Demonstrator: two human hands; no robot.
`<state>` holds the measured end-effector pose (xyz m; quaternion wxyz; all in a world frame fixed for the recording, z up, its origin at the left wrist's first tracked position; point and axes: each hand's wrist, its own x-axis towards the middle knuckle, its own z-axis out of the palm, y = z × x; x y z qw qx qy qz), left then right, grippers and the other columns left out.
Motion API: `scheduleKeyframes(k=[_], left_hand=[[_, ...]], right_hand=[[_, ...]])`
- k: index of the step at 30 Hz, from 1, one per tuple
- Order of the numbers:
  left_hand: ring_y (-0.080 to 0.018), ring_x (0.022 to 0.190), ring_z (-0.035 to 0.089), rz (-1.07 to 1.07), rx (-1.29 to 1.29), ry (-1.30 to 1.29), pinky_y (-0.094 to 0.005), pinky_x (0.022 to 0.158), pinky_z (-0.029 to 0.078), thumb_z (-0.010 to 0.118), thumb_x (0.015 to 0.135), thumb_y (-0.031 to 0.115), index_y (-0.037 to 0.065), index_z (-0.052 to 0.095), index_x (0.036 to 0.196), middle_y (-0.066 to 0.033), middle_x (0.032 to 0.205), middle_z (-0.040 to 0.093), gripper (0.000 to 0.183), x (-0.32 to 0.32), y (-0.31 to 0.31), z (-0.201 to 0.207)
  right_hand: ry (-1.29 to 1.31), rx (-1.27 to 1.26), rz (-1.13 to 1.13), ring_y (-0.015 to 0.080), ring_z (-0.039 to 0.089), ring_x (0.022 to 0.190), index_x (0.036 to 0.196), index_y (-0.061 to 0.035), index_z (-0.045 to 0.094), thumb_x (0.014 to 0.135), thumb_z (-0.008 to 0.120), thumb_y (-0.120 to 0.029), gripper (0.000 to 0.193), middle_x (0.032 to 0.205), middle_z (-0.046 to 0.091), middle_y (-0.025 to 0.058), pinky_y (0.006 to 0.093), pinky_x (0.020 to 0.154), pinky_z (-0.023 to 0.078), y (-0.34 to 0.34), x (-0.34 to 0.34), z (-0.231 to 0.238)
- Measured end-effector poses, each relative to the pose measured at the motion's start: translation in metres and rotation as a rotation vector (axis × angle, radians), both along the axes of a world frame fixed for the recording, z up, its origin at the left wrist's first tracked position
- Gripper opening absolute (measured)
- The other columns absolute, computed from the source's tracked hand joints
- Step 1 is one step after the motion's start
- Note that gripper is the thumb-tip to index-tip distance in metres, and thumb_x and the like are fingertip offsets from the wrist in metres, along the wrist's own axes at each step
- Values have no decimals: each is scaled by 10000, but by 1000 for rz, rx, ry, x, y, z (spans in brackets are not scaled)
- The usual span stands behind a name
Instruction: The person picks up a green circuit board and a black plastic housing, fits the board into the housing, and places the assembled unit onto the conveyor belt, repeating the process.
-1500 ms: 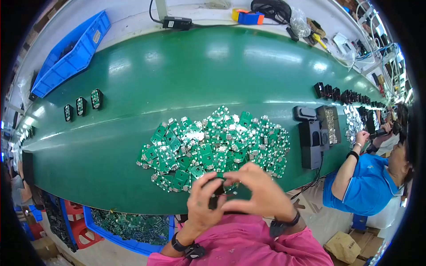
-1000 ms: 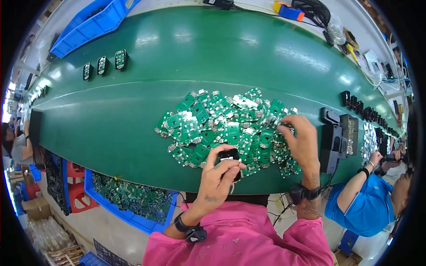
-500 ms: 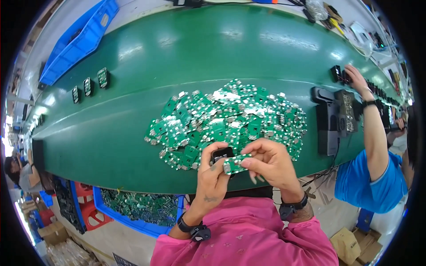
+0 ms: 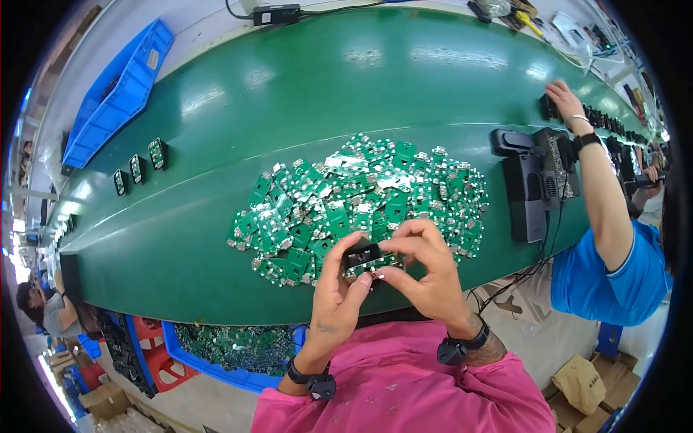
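Observation:
Close to the table's near edge, my left hand (image 4: 338, 292) is closed around a small black plastic housing (image 4: 363, 255), its open side facing up. A green circuit board (image 4: 359, 270) sits tilted at the housing's near side, partly covered by my fingers. My right hand (image 4: 427, 270) pinches the board's right end between thumb and fingers. How far the board is inside the housing is hidden. Just beyond my hands a wide heap of loose green circuit boards (image 4: 336, 216) lies on the green table (image 4: 289, 94).
Three black housings with boards (image 4: 157, 154) stand at the left, near a blue bin (image 4: 119, 94). A blue crate (image 4: 216, 372) of boards is below the table edge. At right are a black device (image 4: 525, 198) with cables and a co-worker's arm (image 4: 603, 187) reaching over a row of black parts.
The board, earlier held flat above the housing's near side, is now tilted against the housing. My right fingers have come closer to my left hand. The co-worker's hand has shifted.

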<state>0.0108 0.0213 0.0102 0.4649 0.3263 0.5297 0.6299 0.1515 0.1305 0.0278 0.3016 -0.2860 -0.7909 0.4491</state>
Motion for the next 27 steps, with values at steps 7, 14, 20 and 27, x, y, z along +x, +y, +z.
scheduleKeyframes(k=[7, 14, 20, 27], left_hand=[[-204, 1142, 568, 64, -49, -201, -314, 905, 532, 508, 936, -11, 41, 277, 1478, -169, 1301, 535, 591, 2, -7, 7], [-207, 1067, 625, -9, -52, -114, -290, 847, 545, 540, 983, 114, 63, 261, 1484, -220, 1294, 553, 575, 12, 0, 3], [-199, 1105, 573, 169, -82, -2, -291, 873, 528, 481, 936, -47, 23, 299, 1458, -149, 1276, 520, 557, 22, -4, 19], [-189, 1114, 589, 90, -7, 276, -298, 893, 517, 569, 919, -45, -6, 434, 1403, -154, 1331, 540, 504, 20, 0, 22]], right_hand=[[180, 113, 126, 309, 437, 1220, 962, -179, 761, 757, 797, -146, 211, 1341, 496, 87, 414, 972, 408, -4, -11, -4], [229, -17, 89, 322, 417, 1231, 939, -149, 740, 815, 741, -131, 125, 1339, 497, 87, 462, 1054, 311, -17, -4, -9], [128, 394, -209, 279, 515, 952, 887, -96, 676, 747, 729, -60, 153, 1060, 603, 71, 410, 780, 440, -30, -3, 2], [78, 265, 51, 267, 567, 602, 820, -19, 636, 770, 692, -2, 77, 704, 571, 86, 368, 532, 449, -7, 13, 20]])
